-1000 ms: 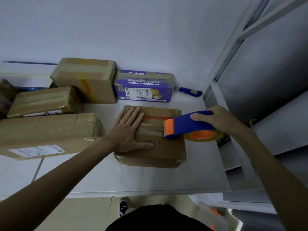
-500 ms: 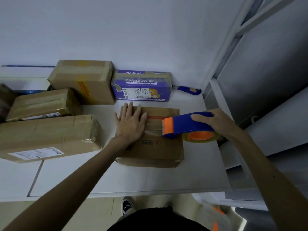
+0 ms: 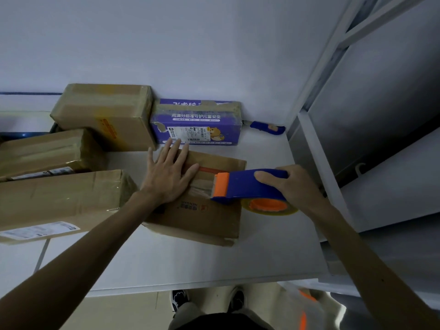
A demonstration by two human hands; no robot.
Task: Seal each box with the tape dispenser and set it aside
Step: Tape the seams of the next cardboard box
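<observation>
We have one view only — a wide-angle camera worn on the head, looking forward and down from close over the white table [image 3: 181, 265]. The wall [image 3: 190, 44] lies at 12 o'clock, the shelving [image 3: 381, 120] at 2 o'clock, the person's shoes [image 3: 180, 301] at 6 o'clock.

Blue-orange tape dispenser [image 3: 247, 185]; brown box [image 3: 209, 210] with red strip; purple box [image 3: 197, 122]; white table [image 3: 190, 263].

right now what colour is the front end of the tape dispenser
Orange, on a blue tape dispenser body; seen in the head view.
</observation>
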